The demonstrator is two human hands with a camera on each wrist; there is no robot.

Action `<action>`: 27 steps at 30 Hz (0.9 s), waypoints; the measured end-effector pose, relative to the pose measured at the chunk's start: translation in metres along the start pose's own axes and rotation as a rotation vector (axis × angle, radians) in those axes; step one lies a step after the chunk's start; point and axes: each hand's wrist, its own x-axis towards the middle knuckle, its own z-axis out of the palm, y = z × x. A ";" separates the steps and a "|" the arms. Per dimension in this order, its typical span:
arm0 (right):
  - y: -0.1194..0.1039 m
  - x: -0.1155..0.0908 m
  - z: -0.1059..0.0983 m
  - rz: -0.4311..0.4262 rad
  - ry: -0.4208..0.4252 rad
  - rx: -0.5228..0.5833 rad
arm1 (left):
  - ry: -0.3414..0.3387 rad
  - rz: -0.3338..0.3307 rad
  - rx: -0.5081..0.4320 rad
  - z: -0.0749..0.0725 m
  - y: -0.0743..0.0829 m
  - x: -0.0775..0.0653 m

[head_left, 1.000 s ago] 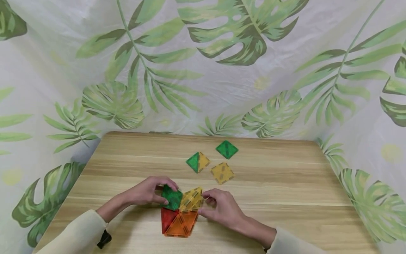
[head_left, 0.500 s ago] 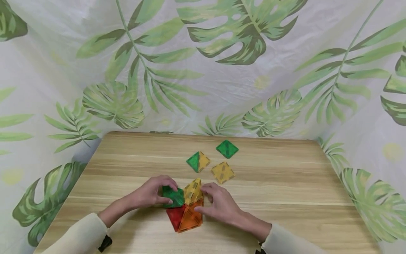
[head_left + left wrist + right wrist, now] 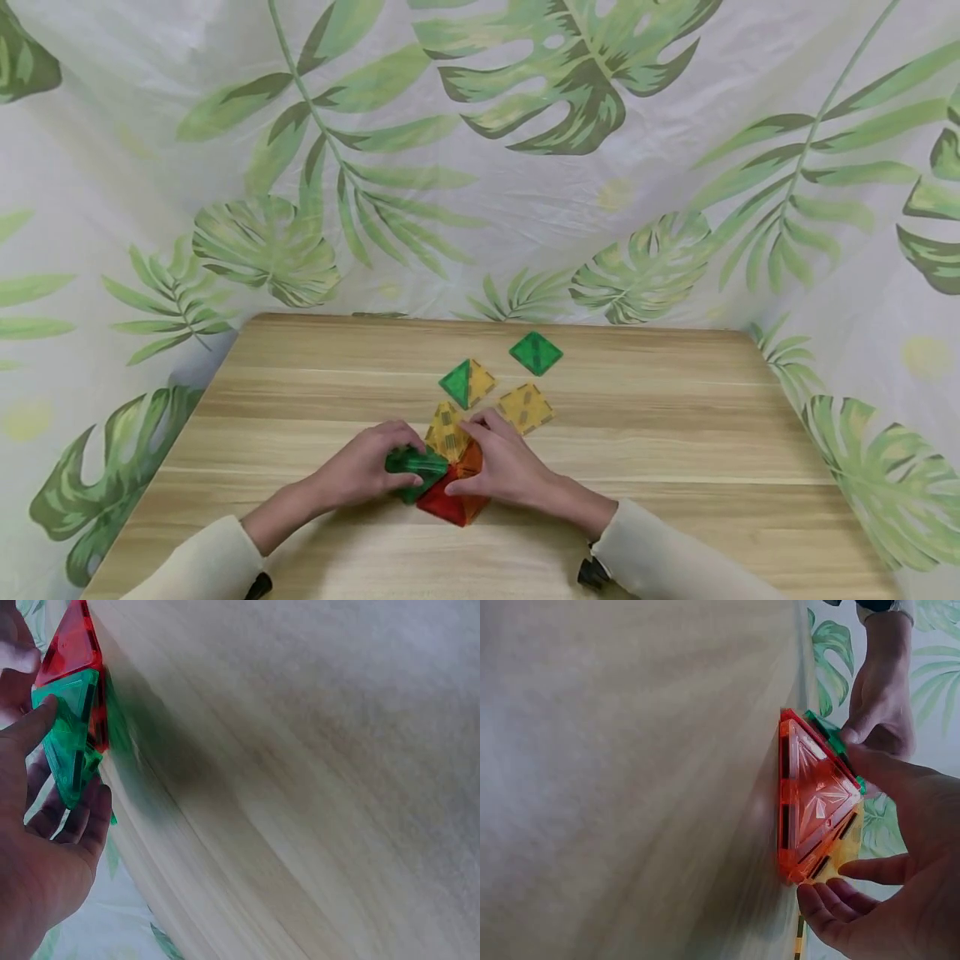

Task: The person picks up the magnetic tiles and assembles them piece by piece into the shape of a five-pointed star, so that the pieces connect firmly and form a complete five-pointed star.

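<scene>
A cluster of translucent magnetic tiles stands raised between both hands, low over the wooden table (image 3: 660, 442). My left hand (image 3: 371, 467) pinches its green triangular tile (image 3: 71, 712), thumb on the face and fingers behind. My right hand (image 3: 517, 471) curls round the opposite side, with thumb at the red and green edge and fingers by the orange base in the right wrist view. A red tile (image 3: 444, 506) faces the near side, beside an orange tile (image 3: 814, 791). Yellow tiles (image 3: 446, 432) tilt up at the far side, partly behind the right fingertips.
Farther back, flat tiles lie on the table: a green pair (image 3: 536, 353), a green triangle (image 3: 456, 382) joined to a yellow one, and a yellow pair (image 3: 527, 407) close to the right hand. Leaf-patterned cloth (image 3: 525, 208) hangs behind the table.
The cluster has turned, its red side swinging rightward to the front and its yellow part shifting left and back. The right hand has moved left, closer in round the orange tiles.
</scene>
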 end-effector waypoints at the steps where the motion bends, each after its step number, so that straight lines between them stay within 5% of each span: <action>1: 0.000 0.001 0.000 -0.004 -0.004 -0.008 | 0.000 0.000 0.003 0.000 0.001 0.000; 27: 0.025 0.035 -0.024 -0.254 -0.352 0.152 | -0.141 0.037 -0.017 -0.001 0.023 -0.018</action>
